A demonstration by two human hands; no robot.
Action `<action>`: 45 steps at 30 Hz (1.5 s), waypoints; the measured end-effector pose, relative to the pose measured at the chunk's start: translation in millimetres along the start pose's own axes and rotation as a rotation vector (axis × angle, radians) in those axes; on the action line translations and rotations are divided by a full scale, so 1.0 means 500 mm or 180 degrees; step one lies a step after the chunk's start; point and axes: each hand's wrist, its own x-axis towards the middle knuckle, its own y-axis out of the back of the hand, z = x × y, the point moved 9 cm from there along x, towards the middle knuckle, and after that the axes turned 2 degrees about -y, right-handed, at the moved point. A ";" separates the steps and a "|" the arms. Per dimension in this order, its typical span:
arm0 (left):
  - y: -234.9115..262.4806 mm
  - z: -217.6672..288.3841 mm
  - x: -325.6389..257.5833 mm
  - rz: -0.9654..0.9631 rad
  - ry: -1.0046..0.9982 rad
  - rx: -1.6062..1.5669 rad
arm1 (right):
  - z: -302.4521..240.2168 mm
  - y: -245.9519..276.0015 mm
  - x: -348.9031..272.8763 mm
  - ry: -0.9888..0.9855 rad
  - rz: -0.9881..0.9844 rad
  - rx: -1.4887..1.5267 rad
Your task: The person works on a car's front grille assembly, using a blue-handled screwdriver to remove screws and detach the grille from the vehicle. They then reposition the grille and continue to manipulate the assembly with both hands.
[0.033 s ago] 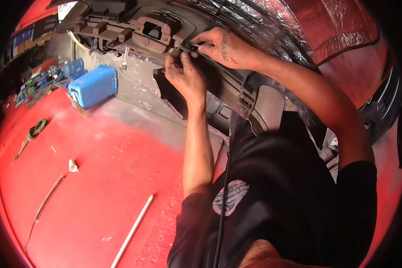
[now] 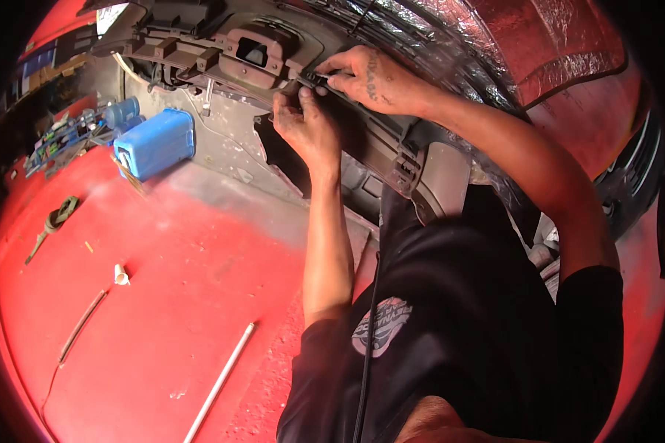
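Hands (both) pinch a small clip on the grey panel, grip tight

1. Both hands meet on the trim panel at the far edge of the floor: left hand just below right hand.
2. The box stands left of the hands, on the floor's far edge.
3. The rod lies near the front edge, the small cap left of centre.

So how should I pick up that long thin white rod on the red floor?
Probably pinch the long thin white rod near its middle, coming straight down from above. It lies flat on the red floor with bare space on both sides.
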 end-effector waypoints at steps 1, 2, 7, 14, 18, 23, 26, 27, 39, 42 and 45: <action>0.001 0.005 0.002 0.0027 -0.0100 0.0101 | 0.004 0.004 -0.001 -0.0201 -0.0024 0.0200; 0.003 0.008 0.003 0.0057 -0.0198 0.0201 | 0.005 0.008 -0.005 -0.0402 -0.0051 0.0399; 0.009 0.002 -0.001 0.0003 -0.0370 0.0232 | 0.004 0.007 -0.011 -0.0580 -0.0086 0.0625; 0.013 0.000 -0.011 -0.0172 -0.0054 0.0135 | -0.023 0.014 -0.027 -0.0857 -0.0166 0.0742; 0.014 0.015 -0.009 -0.0034 -0.0226 0.0239 | -0.012 0.005 -0.026 -0.0988 -0.0089 0.0824; 0.016 0.013 -0.002 0.0067 -0.0407 0.0337 | -0.021 0.000 -0.027 -0.0900 -0.0227 0.0727; 0.017 0.004 0.000 0.0068 -0.0370 0.0183 | -0.016 -0.005 -0.025 -0.0707 -0.0046 0.0536; 0.016 0.004 0.000 0.0066 -0.0342 0.0100 | -0.016 -0.004 -0.023 -0.0623 0.0049 0.0459; 0.020 0.021 -0.004 0.0226 -0.0391 0.0296 | -0.015 0.000 -0.021 -0.0616 0.0115 0.0225; 0.021 0.012 -0.002 0.0139 -0.0428 0.0328 | -0.038 0.007 -0.017 -0.0055 0.0291 -0.0015; 0.023 0.012 -0.003 0.0187 -0.0369 0.0242 | -0.058 0.011 -0.017 -0.0136 0.0247 -0.0159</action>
